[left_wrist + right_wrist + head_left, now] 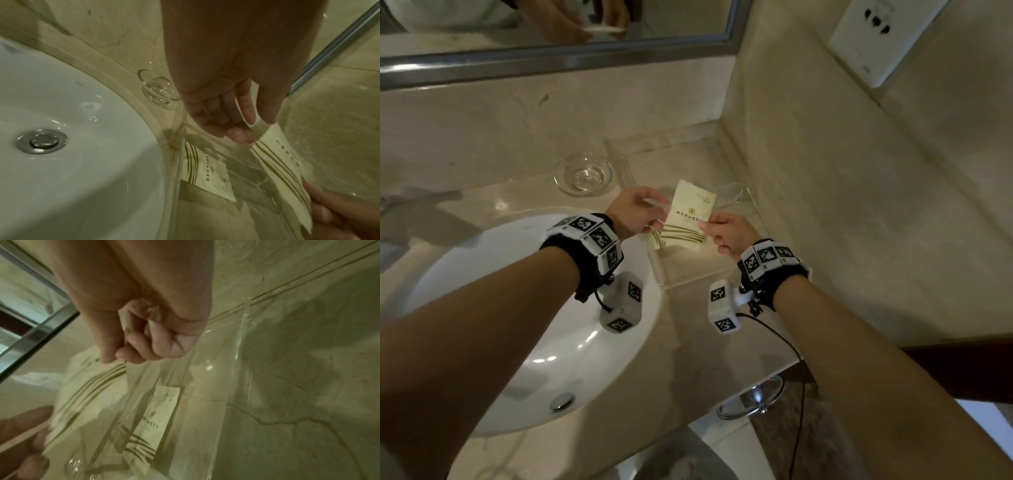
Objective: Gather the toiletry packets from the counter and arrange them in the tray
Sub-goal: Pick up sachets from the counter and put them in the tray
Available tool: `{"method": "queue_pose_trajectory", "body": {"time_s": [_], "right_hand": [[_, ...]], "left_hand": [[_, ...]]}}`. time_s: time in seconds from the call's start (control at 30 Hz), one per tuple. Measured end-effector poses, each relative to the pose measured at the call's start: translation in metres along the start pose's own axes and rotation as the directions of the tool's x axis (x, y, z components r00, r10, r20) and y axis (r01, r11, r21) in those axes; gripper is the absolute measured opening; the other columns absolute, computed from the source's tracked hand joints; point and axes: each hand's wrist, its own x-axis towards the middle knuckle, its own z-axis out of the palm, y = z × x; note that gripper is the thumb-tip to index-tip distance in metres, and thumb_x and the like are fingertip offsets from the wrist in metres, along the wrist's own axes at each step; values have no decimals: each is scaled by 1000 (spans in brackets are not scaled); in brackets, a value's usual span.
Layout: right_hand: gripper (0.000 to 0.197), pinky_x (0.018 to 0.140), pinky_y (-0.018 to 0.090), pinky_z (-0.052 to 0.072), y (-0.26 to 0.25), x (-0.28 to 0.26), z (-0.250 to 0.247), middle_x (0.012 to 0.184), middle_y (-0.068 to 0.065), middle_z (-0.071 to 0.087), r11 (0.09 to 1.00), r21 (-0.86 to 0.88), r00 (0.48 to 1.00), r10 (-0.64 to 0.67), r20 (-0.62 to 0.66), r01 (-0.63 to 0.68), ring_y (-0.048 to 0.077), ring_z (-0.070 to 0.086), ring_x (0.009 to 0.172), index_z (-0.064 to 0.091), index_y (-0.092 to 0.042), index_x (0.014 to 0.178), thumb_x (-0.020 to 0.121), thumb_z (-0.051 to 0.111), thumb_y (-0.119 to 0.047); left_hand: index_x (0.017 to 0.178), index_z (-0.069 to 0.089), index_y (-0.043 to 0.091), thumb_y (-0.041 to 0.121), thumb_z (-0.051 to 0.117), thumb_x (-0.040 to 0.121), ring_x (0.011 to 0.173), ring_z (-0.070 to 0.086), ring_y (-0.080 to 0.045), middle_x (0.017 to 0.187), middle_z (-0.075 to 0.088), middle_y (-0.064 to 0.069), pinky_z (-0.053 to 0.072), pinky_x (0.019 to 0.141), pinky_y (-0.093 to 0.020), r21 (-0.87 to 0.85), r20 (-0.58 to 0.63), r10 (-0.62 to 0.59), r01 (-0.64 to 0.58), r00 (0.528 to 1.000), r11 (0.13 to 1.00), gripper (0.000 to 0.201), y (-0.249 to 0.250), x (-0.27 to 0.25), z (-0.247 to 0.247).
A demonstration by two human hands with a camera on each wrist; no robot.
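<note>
A pale yellow toiletry packet [690, 214] with olive stripes hangs above the clear acrylic tray [759, 219], held between both hands. My left hand [659, 214] pinches its left edge between thumb and fingers [242, 134]. My right hand [705, 225] pinches the striped lower right corner, the other fingers [170, 347] curled in. The held packet [281, 160] slants from one hand to the other. A second, matching packet [207, 175] lies flat on the tray floor beneath, also in the right wrist view [154, 417]. The left hand's fingers partly hide the held packet's edge.
A small glass dish [583, 174] stands on the marble counter left of the tray. The white sink basin [534, 325] with its metal drain [562, 401] lies to the left. A mirror [551, 20] runs along the back; a marble wall with a socket plate [876, 37] closes the right side.
</note>
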Motion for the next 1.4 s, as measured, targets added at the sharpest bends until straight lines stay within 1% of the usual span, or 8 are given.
{"method": "queue_pose_trajectory", "body": {"time_s": [0.17,0.33,0.53,0.63,0.77,0.9,1.1,1.4], "right_hand": [[27,33,14,32,8,6,-20,61,2,54,983,132,972,153,-180,-130,3,45,38,51,-11,65,92,56,-12],[28,27,10,34,22,19,-32,29,-2,53,923,218,889,369,-272,-316,4,46,22,55,-2,68,94,49,-8],[34,26,8,28,22,43,-31,38,0,53,918,68,866,392,-311,-391,7,41,20,54,-6,63,95,49,-15],[35,37,20,37,22,57,-32,52,1,54,932,-1,881,342,-327,-362,12,47,41,56,-9,59,93,51,-15],[22,38,16,46,30,64,-35,49,-4,64,951,14,911,299,-284,-307,6,60,38,54,-17,72,93,50,-22],[45,46,26,37,23,57,-20,55,-1,56,929,-84,861,297,-413,-361,14,51,45,56,-14,59,91,47,-44],[45,32,17,28,-31,44,55,53,1,50,981,21,919,186,-348,-191,11,39,38,47,-12,49,91,48,-28],[47,29,11,23,-85,5,250,43,2,48,994,-72,996,-85,-13,84,4,33,20,46,-12,49,93,49,-28]], "left_hand": [[80,55,21,2,58,86,52,57,-6,72,62,-2,42,52,-15,16,33,-28,28,999,999,20,-1,6,5],[80,54,20,3,51,89,46,57,-2,70,62,-3,42,59,-19,17,7,-37,37,999,999,19,-5,13,3],[78,56,19,9,57,88,44,57,-2,43,63,11,40,53,-17,5,-67,-66,67,996,998,14,-24,18,-12],[76,55,19,8,55,89,55,57,-9,60,64,2,40,58,-21,7,-73,-71,71,995,997,17,-27,15,-19],[75,55,19,6,52,90,61,53,-14,68,60,-2,40,60,-22,6,-98,-89,90,991,996,20,-32,13,-30],[75,53,19,6,51,91,56,54,-11,69,59,-3,39,57,-20,-12,-120,-96,95,988,995,20,-35,8,-43],[76,53,19,9,52,91,49,57,-5,71,59,-3,40,58,-19,-67,-186,-63,51,980,996,19,-35,-16,-80],[72,54,20,8,53,90,37,55,5,69,60,-2,43,47,-11,-158,-406,-55,-11,912,987,21,-63,-99,-190]]}}
